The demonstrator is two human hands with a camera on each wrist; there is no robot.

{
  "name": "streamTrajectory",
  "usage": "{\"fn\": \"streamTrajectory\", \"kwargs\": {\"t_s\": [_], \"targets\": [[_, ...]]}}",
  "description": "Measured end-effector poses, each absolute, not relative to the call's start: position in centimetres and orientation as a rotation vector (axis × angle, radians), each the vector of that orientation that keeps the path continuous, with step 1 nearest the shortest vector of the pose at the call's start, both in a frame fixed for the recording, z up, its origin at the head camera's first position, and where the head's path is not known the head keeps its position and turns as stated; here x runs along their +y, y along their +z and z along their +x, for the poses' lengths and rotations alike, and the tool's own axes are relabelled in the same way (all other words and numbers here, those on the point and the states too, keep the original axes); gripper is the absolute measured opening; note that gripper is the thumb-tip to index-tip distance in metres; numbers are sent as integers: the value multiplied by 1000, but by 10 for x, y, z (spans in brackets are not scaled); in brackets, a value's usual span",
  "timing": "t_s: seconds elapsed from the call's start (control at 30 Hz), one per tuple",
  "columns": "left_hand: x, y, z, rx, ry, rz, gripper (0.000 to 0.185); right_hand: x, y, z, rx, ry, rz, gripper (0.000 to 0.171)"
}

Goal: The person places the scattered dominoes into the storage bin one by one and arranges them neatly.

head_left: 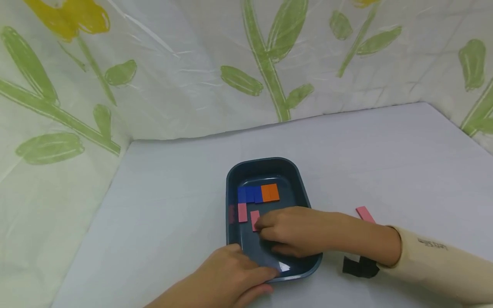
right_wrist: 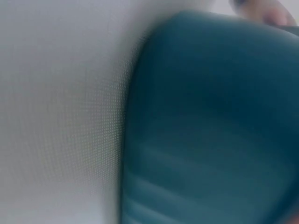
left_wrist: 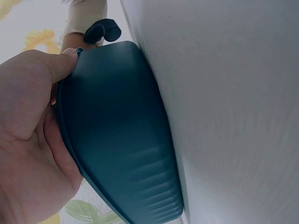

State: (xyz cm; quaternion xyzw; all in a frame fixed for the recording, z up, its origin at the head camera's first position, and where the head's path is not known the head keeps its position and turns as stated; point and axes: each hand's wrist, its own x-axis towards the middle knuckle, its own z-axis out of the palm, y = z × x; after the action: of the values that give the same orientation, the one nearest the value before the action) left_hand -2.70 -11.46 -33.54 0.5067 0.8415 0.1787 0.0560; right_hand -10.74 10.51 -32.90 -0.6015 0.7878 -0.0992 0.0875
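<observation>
Tiles [head_left: 258, 193] lie in the tray [head_left: 296, 179]; one strip [head_left: 365, 214] right of it.

Our left hand [head_left: 231, 276] comes in from the lower edge of the head view, palm down, fingers curled over a rim with the thumb [left_wrist: 58, 65] pressed along its outer side. Our right hand [head_left: 294, 231] reaches in from the right, forearm level, a cream sleeve [head_left: 435, 267] ending at the wrist. Its fingers are bent, and the fingertips [head_left: 262, 224] pinch together at the left. The two hands lie near each other, not touching.
</observation>
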Motion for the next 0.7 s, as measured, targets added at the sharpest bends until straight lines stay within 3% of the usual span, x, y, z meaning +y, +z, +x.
{"fn": "streamTrajectory", "kwargs": {"t_s": [0.7], "targets": [[-115,-334,-28,2538,519,1546,26,97,-331,-118,2386,-258,-1775,24]]}}
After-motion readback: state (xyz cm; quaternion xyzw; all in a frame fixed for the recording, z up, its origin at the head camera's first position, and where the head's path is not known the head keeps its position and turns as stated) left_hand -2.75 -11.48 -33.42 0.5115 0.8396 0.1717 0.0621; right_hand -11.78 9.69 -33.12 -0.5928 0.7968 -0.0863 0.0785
